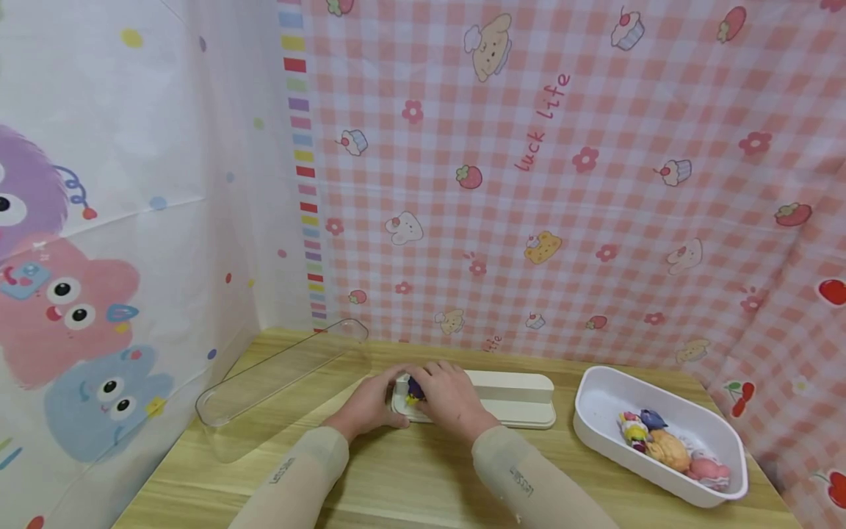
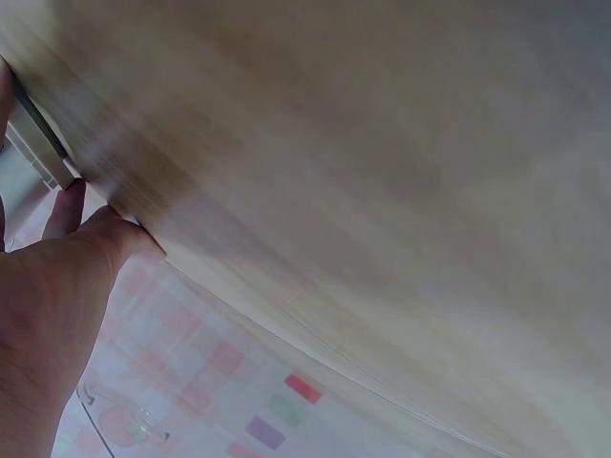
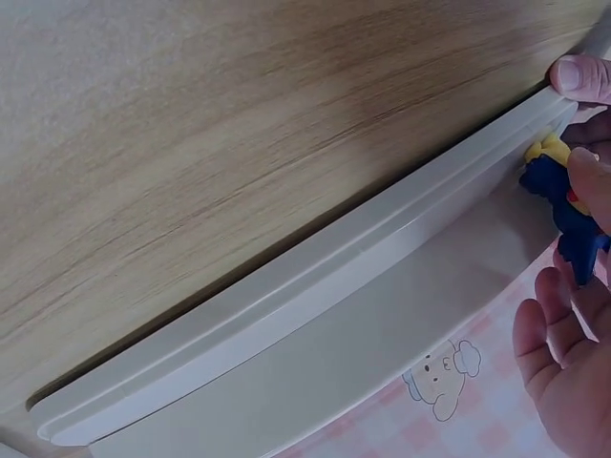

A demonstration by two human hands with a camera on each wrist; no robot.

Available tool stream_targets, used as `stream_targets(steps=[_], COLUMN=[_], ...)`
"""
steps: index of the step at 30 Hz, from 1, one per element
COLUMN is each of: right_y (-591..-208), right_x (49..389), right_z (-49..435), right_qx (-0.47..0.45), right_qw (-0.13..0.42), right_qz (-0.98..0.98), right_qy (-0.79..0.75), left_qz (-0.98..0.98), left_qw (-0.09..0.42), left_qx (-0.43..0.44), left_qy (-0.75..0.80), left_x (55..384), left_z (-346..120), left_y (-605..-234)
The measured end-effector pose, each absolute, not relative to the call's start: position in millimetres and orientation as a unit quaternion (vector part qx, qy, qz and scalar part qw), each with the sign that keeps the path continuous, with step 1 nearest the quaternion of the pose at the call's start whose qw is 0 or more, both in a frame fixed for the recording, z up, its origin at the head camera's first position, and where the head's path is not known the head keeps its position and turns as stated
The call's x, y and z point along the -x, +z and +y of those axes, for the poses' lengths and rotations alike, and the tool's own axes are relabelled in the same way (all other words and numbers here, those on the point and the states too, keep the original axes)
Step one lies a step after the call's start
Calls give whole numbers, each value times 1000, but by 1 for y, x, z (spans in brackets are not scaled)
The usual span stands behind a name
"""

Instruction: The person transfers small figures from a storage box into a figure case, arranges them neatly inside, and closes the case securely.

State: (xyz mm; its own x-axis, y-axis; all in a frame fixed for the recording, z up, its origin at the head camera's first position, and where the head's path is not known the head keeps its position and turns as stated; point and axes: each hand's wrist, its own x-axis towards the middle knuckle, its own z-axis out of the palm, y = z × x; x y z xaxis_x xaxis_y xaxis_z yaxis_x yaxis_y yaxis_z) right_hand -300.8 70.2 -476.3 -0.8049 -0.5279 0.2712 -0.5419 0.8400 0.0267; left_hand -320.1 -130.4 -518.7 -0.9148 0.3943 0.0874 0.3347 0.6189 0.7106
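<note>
A long white base point(image 1: 512, 400) lies on the wooden table point(image 1: 410, 477). My left hand point(image 1: 378, 402) grips its left end, with the thumb side down on the wood beside the base's edge point(image 2: 33, 153) in the left wrist view, where the left hand point(image 2: 57, 286) fills the lower left. My right hand point(image 1: 444, 395) curls over the same end and pinches a small blue and yellow figure point(image 1: 414, 389) against the base. In the right wrist view the figure point(image 3: 558, 205) stands at the end of the base point(image 3: 315, 324), with fingers point(image 3: 554, 334) around it.
A clear plastic lid point(image 1: 277, 375) lies tilted at the left by the cloth wall. A white tray point(image 1: 661, 481) with several small toy figures point(image 1: 667, 444) sits at the right. Patterned cloth walls close off the back and both sides.
</note>
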Motion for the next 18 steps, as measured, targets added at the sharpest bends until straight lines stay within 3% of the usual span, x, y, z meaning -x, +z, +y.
stream_targets(steps=[18], right_y=[-477], right_x=[297], right_z=[73], right_qx=[-272], right_qw=[121], right_qz=[-953], right_qy=[51], left_qz=[901], left_qw=[42], left_qx=[-201], left_qy=[381], left_x=[319], left_z=[-129], left_y=[-516])
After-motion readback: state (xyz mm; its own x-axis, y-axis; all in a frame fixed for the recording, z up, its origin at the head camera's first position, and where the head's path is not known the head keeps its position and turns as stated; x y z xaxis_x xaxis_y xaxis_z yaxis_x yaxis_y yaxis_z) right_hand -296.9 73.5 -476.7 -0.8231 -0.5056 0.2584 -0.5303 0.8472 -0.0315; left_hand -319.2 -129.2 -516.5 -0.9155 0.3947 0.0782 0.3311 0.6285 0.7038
